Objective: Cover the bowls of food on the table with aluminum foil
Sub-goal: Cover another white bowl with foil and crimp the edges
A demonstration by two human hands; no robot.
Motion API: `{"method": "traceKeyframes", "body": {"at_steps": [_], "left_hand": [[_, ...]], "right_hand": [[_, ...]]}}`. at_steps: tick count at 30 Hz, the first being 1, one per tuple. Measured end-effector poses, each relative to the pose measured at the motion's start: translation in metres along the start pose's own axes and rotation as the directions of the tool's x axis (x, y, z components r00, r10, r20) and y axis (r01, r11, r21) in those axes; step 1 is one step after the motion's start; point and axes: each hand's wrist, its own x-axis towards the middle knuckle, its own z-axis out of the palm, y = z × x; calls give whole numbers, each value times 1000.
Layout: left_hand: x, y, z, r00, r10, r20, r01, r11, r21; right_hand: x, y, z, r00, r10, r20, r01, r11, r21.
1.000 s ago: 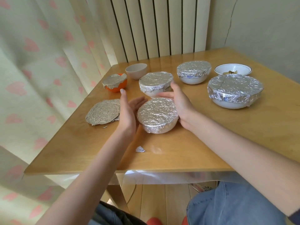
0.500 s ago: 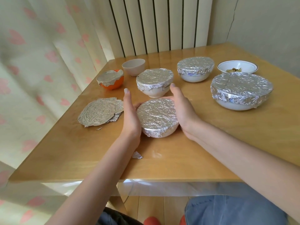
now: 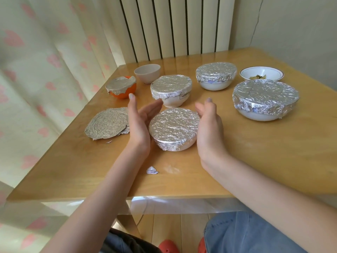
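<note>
A white bowl wrapped in foil (image 3: 174,127) sits near the middle of the wooden table (image 3: 255,157). My left hand (image 3: 139,123) and my right hand (image 3: 208,127) stand on either side of it, palms facing in, fingers apart, just off its sides. Behind it are a second foil-covered white bowl (image 3: 171,90), a third (image 3: 216,74) and a large one (image 3: 265,98) at the right. An orange bowl (image 3: 121,86) wears loose foil. A beige bowl (image 3: 147,73) and a white bowl with food (image 3: 261,73) are uncovered.
Crumpled round foil sheets (image 3: 107,123) lie left of my left hand. A small foil scrap (image 3: 151,170) lies near the table's front edge. A heart-print curtain (image 3: 36,70) hangs at the left, a radiator (image 3: 173,26) behind the table.
Both hands have come off the sides of the near foil-covered bowl and opened slightly outward. The view has shifted a little.
</note>
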Motion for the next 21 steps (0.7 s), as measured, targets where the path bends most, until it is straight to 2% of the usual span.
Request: {"method": "traceKeyframes", "body": {"at_steps": [4, 8, 13, 16, 18, 21], "left_hand": [[-3, 0, 7, 998, -46, 54, 47, 998, -30], [-8, -4, 11, 998, -64, 12, 64, 997, -35], [-19, -14, 22, 962, -83, -260, 64, 994, -83], [-31, -13, 32, 915, -95, -393, 53, 992, -116], [-35, -12, 34, 917, -82, -390, 38, 992, -119], [-35, -11, 19, 965, -60, -254, 46, 997, -59]], "right_hand": [[-7, 2, 17, 995, -91, -42, 88, 994, -62], [5, 2, 17, 991, -126, -49, 115, 977, -178], [15, -6, 13, 989, -23, 143, 40, 992, -121], [22, -9, 9, 961, -41, 272, 77, 989, -124], [23, -10, 6, 939, -35, 342, 85, 988, -131], [25, -11, 1, 927, -40, 374, 102, 983, -150]]}}
